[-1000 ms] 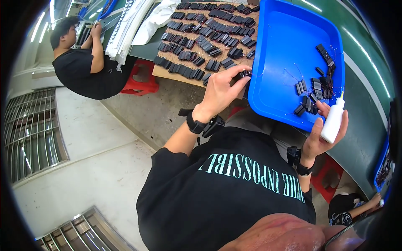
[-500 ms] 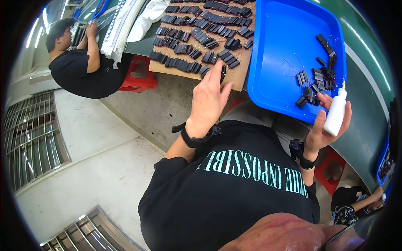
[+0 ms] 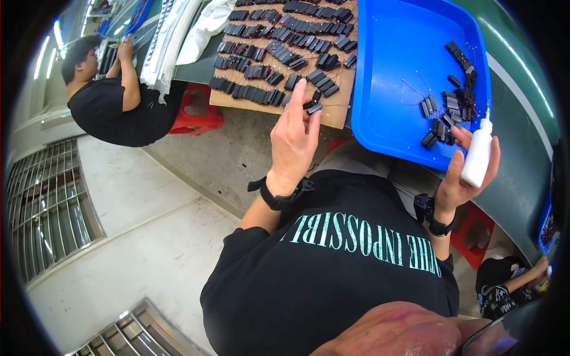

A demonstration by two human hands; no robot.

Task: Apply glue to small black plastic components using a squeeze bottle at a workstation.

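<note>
My left hand (image 3: 292, 142) is at the near edge of a brown cardboard sheet (image 3: 336, 113), pinching a small black rectangular block (image 3: 314, 109) between thumb and fingers. Part of that block is hidden by the fingers. Rows of similar black blocks (image 3: 256, 94) with thin wires cover the sheet just beyond. My right hand (image 3: 456, 185) is closed round a white squeeze bottle (image 3: 477, 159), held with its thin yellowish tip upward. The bottle is over the near right rim of a blue tray (image 3: 380, 145), where more wired black blocks (image 3: 452, 107) lie in loose clusters.
A white cloth or bag (image 3: 205, 29) and long pale strips (image 3: 160, 50) lie left of the cardboard. One person (image 3: 113, 104) works at the far left beside a red stool (image 3: 199, 110); another person's arm (image 3: 522, 282) shows at lower right. A second red stool (image 3: 473, 237) stands under the green table (image 3: 510, 172).
My left hand has drawn back slightly toward me, and the black block at its fingertips has turned and come into clearer view. My right hand and the bottle have barely moved.
</note>
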